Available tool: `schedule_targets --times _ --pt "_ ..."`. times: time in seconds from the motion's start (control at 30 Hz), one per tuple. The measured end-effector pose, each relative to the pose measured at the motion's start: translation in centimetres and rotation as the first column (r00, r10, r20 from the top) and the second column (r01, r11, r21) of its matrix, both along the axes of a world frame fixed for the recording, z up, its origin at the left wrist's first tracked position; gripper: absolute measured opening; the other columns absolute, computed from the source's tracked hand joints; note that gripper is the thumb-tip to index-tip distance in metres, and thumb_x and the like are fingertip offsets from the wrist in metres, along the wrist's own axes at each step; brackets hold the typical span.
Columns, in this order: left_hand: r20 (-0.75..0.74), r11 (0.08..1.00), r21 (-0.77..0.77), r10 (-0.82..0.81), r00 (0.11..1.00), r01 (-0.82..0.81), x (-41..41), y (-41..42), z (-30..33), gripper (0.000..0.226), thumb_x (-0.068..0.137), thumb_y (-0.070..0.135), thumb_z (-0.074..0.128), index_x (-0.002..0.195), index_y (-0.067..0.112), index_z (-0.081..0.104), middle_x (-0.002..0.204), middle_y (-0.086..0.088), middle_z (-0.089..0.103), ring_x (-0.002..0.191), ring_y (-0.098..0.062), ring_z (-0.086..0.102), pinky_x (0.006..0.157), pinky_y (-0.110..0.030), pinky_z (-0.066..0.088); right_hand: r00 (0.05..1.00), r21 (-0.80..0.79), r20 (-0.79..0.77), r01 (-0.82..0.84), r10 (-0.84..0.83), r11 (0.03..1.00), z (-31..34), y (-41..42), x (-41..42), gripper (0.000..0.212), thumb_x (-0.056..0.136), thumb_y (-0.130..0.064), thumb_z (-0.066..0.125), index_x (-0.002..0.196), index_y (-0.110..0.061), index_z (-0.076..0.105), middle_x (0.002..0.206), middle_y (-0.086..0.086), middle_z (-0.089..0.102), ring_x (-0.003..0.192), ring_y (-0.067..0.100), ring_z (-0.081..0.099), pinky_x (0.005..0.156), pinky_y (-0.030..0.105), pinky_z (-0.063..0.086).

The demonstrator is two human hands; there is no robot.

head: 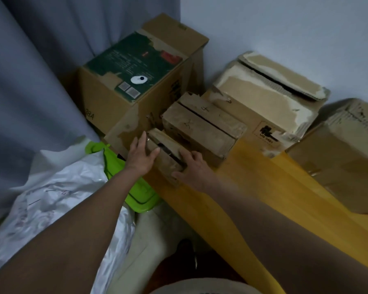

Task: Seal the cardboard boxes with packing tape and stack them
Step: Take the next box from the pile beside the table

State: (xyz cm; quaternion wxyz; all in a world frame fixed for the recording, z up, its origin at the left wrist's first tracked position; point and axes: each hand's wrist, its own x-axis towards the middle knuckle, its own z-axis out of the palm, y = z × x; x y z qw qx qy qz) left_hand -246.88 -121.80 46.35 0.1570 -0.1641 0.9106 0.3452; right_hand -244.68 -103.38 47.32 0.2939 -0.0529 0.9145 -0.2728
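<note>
My left hand (141, 154) and right hand (191, 168) clasp the small box (165, 152) between them. It looks light, worn and soft-cornered, so I'd hold its side walls.

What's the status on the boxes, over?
Left hand and right hand both gripping small box. Flap seam open, no tape visible. Medium box close behind.
</note>
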Motion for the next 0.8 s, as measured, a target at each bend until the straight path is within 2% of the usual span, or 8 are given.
schedule_targets --times 0.07,0.2,0.33,0.43,0.53,0.63,0.8 --pt "0.010 0.999 0.033 0.027 1.000 -0.027 -0.3 -0.1 -0.4 0.080 0.094 0.048 0.055 0.156 0.027 0.009 0.157 -0.012 0.015 0.144 -0.031 0.021 0.116 -0.040 0.024 1.000 -0.021 0.013 0.027 -0.027 0.999 -0.4 -0.1 0.1 0.073 0.090 -0.051 0.054 0.149 -0.036 0.012 0.152 0.003 0.011 0.134 0.034 0.030 0.110 0.045 0.034" --pt "0.019 0.999 -0.052 0.007 1.000 -0.006 0.2 0.6 -0.3 0.089 0.087 0.053 0.063 0.155 0.026 0.011 0.141 -0.016 0.026 0.132 -0.035 0.030 0.112 -0.041 0.030 0.997 -0.061 0.010 0.074 -0.074 0.995 -0.5 0.9 0.9 0.068 0.092 -0.048 0.052 0.149 -0.034 0.017 0.150 0.002 0.014 0.131 0.031 0.035 0.108 0.041 0.036" --pt "0.116 0.994 -0.068 -0.083 0.990 0.091 1.4 3.1 0.1 0.106 0.079 0.060 0.068 0.155 0.031 0.000 0.150 -0.021 0.020 0.138 -0.039 0.024 0.109 -0.045 0.030 0.992 -0.032 0.014 0.127 -0.127 0.991 -0.1 3.6 2.4 0.066 0.093 -0.046 0.052 0.148 -0.031 0.020 0.143 0.005 0.023 0.126 0.027 0.039 0.104 0.036 0.040" --pt "0.179 0.983 -0.040 -0.168 0.969 0.177 2.1 6.2 0.0 0.111 0.075 0.065 0.068 0.153 0.038 -0.007 0.154 -0.019 0.021 0.142 -0.037 0.023 0.110 -0.048 0.033 0.980 -0.002 0.017 0.197 -0.196 0.980 0.0 6.6 3.9 0.066 0.092 -0.048 0.053 0.148 -0.031 0.022 0.140 0.005 0.027 0.123 0.028 0.041 0.102 0.040 0.043" --pt "0.185 0.952 -0.010 -0.300 0.936 0.307 3.4 10.3 -0.2 0.102 0.079 0.062 0.065 0.153 0.040 -0.001 0.156 -0.008 0.026 0.142 -0.032 0.025 0.110 -0.049 0.034 0.948 0.015 0.000 0.318 -0.318 0.948 0.1 10.2 5.9 0.062 0.091 -0.048 0.055 0.145 -0.029 0.030 0.136 0.006 0.030 0.121 0.030 0.043 0.101 0.041 0.043" --pt "0.193 0.916 0.058 -0.400 0.896 0.396 5.1 15.1 -0.7 0.092 0.082 0.060 0.065 0.154 0.040 0.009 0.157 -0.002 0.028 0.141 -0.028 0.030 0.107 -0.044 0.039 0.908 0.076 0.003 0.418 -0.419 0.905 0.3 14.3 8.4 0.060 0.091 -0.052 0.052 0.143 -0.030 0.033 0.140 0.007 0.028 0.122 0.031 0.044 0.100 0.041 0.043" --pt "0.164 0.849 0.096 -0.529 0.832 0.520 8.7 23.4 -2.0 0.079 0.087 0.056 0.061 0.152 0.041 0.017 0.146 -0.004 0.038 0.127 -0.028 0.045 0.097 -0.040 0.046 0.838 0.165 -0.049 0.543 -0.543 0.823 0.6 21.3 13.9 0.059 0.092 -0.050 0.051 0.145 -0.032 0.034 0.149 0.011 0.022 0.130 0.036 0.037 0.106 0.040 0.038"
